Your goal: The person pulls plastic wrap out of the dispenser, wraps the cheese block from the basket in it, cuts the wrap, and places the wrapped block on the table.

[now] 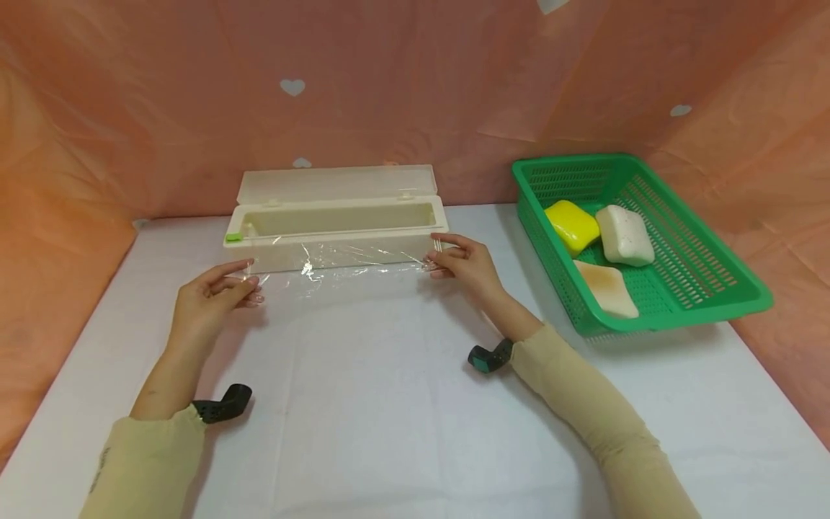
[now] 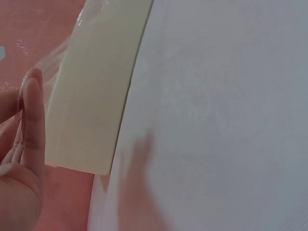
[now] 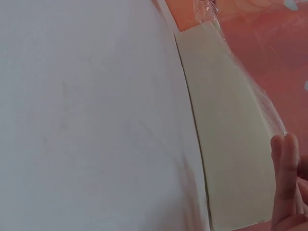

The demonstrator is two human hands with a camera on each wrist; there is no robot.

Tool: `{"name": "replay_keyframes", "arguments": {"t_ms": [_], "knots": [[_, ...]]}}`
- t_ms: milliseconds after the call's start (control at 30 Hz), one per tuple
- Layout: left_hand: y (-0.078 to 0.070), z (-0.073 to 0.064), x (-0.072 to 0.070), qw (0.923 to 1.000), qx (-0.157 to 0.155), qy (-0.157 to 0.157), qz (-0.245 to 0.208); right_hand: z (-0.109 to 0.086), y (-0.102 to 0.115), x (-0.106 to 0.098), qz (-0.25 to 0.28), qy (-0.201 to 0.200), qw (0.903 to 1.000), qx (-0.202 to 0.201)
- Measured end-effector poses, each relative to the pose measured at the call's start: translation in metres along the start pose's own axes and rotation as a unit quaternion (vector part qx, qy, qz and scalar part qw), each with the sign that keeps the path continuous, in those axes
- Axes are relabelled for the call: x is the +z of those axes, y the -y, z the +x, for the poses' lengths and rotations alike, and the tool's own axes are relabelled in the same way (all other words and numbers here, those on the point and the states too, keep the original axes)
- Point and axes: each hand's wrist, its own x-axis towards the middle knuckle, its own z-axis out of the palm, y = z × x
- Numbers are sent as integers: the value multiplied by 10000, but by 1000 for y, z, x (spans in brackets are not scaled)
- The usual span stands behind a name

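A sheet of clear plastic wrap (image 1: pixel 344 261) stretches between my two hands, in front of a long cream dispenser box (image 1: pixel 337 241) with its lid (image 1: pixel 337 184) raised. My left hand (image 1: pixel 210 295) pinches the wrap's left end between thumb and fingers. At the other end, my right hand (image 1: pixel 470 263) pinches the wrap close to the box's right front corner. In the left wrist view, the wrap runs from the fingertips (image 2: pixel 32 79) up along the box. The right wrist view has the wrap's edge trailing along the box from the fingers (image 3: pixel 287 159).
A green plastic basket (image 1: pixel 707 313) stands on the right. Inside lie a yellow block (image 1: pixel 573 226), a speckled white block (image 1: pixel 625 235) and a cream-and-brown slice (image 1: pixel 607 290). A small light-green piece (image 1: pixel 233 237) sits on the box's left rim. A pink curtain (image 1: pixel 402 86) hangs behind the white table (image 1: pixel 363 404).
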Motion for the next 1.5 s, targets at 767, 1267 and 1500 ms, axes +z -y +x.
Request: {"name": "replay_keyframes", "arguments": {"t_ms": [767, 1267, 1500], "knots": [[41, 12, -53, 9993, -225, 275, 144, -22, 17, 2, 122, 119, 9998, -91], [-6, -15, -38, 9973, -484, 464, 313, -38, 26, -1, -305, 384, 9984, -277], [-12, -23, -43, 9961, -520, 603, 389, -44, 28, -2, -338, 389, 9986, -92]]}}
